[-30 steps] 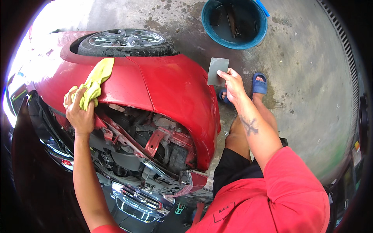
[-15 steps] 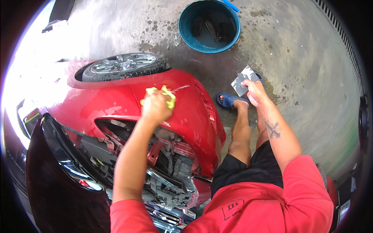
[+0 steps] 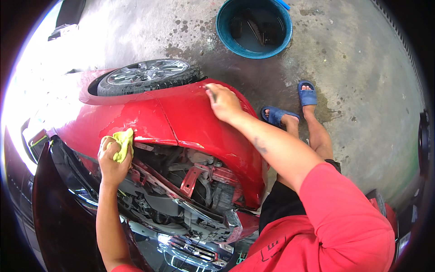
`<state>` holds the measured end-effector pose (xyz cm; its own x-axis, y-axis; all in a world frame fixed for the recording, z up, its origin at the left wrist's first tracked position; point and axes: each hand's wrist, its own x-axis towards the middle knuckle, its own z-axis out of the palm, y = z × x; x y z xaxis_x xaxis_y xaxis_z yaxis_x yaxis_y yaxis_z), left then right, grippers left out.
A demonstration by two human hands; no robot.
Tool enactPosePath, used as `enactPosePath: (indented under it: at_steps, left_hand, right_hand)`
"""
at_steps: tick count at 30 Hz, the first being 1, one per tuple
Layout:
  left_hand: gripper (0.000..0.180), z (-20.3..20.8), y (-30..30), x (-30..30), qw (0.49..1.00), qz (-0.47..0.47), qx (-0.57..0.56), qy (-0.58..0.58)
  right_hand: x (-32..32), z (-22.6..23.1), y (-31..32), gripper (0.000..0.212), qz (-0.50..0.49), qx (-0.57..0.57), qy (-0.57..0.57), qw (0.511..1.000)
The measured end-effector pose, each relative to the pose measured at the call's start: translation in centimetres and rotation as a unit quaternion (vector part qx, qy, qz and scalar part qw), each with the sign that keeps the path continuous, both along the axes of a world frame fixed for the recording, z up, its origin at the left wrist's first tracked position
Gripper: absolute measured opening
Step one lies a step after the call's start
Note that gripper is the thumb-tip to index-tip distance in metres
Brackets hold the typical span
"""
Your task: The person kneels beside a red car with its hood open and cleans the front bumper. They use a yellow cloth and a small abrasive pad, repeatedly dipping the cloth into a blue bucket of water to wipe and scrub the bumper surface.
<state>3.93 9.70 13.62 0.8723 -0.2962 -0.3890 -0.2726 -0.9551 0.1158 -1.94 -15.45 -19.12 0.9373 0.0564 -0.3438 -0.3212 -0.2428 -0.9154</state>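
My left hand [image 3: 114, 159] is closed around a yellow cloth [image 3: 123, 143] at the inner edge of the red fender [image 3: 131, 113], by the open headlight gap. My right hand [image 3: 223, 102] lies on the red front bumper [image 3: 206, 124], close to the wheel-arch end. Its fingers grip a thin grey sheet that looks like sandpaper [image 3: 211, 94]; only a dark edge of it shows, and the hand hides the rest. A wet sheen and pale smears mark the paint between the hands.
A wheel [image 3: 147, 75] sits in the arch beyond the fender. Past it, a blue bucket [image 3: 254, 52] of dark water stands on the wet concrete floor [image 3: 353, 77]. Exposed metal parts [image 3: 204, 177] fill the headlight opening. My sandalled feet [image 3: 278, 115] are right of the bumper.
My left hand and the yellow cloth have moved left from the bumper to the fender edge. My right hand has brought the grey sheet from above my feet onto the bumper.
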Motion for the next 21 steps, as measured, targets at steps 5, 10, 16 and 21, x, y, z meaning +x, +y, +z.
enactPosePath:
  at_steps: [5,10,16,21]
  left_hand:
    - [0.022,0.0,4.2,-0.3,0.994,-0.054,0.031,-0.094]
    - [0.037,0.4,6.8,-1.1,0.991,-0.039,-0.030,-0.128]
    - [0.036,-1.4,6.3,0.3,0.983,-0.082,-0.064,-0.151]
    - [0.035,-1.0,6.4,0.0,0.986,-0.074,-0.032,-0.146]
  right_hand:
    - [2.5,5.0,6.2,0.034,0.107,-0.021,0.002,0.994]
    - [0.3,6.4,7.8,0.055,0.167,0.058,-0.104,0.979]
    - [-1.8,-6.6,1.3,0.053,0.130,0.039,0.128,0.982]
    - [0.5,5.0,7.9,0.048,0.163,-0.004,-0.073,0.984]
